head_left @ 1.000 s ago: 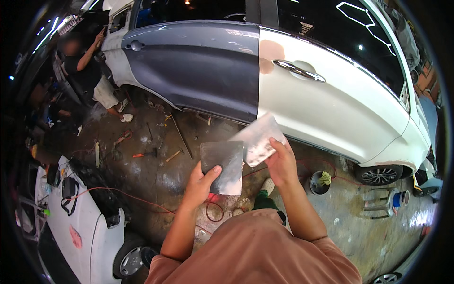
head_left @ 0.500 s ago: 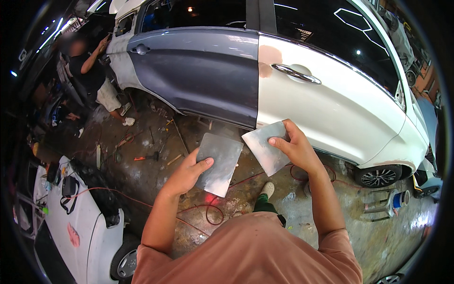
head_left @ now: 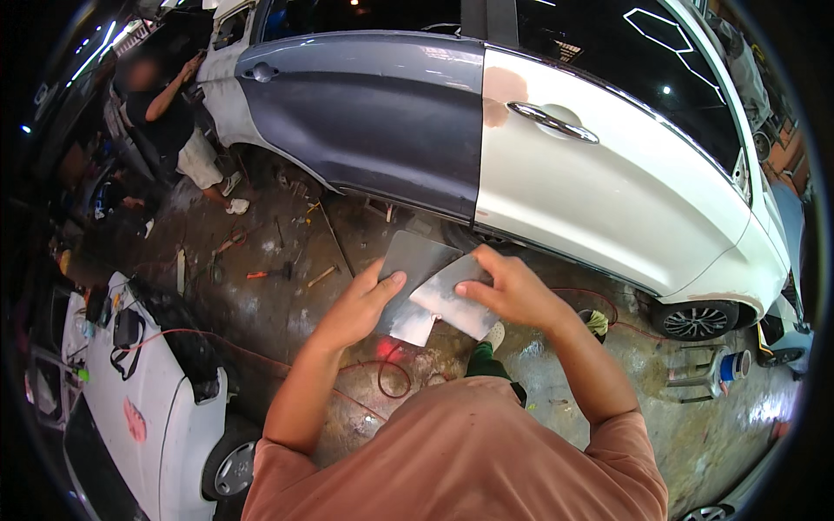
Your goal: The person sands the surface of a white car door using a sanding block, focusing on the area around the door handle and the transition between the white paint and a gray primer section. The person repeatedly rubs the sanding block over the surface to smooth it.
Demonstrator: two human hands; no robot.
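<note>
My left hand (head_left: 372, 300) grips a thin grey rectangular plate (head_left: 408, 252) with pale smears on its lower part. My right hand (head_left: 498, 291) grips a second flat plate (head_left: 443, 300), streaked grey and white, which lies tilted across the first; whether they touch is hard to tell. Both are held above the floor in front of the car beside me, whose rear door is dark grey (head_left: 365, 130) and whose front door is white (head_left: 599, 200), with a pinkish patch (head_left: 506, 91) near the chrome handle.
A person (head_left: 169, 130) works at the car's rear, upper left. Lower left is a white car body part (head_left: 165, 399). A red hose (head_left: 217, 334), hammers (head_left: 323, 276) and other tools lie on the wet floor (head_left: 565, 434). A metal stool with a bucket (head_left: 704, 369) stands at right.
The plates moved apart, then came back together, the right one now lapping over the left. My right hand has moved down and inward since half a second ago.
</note>
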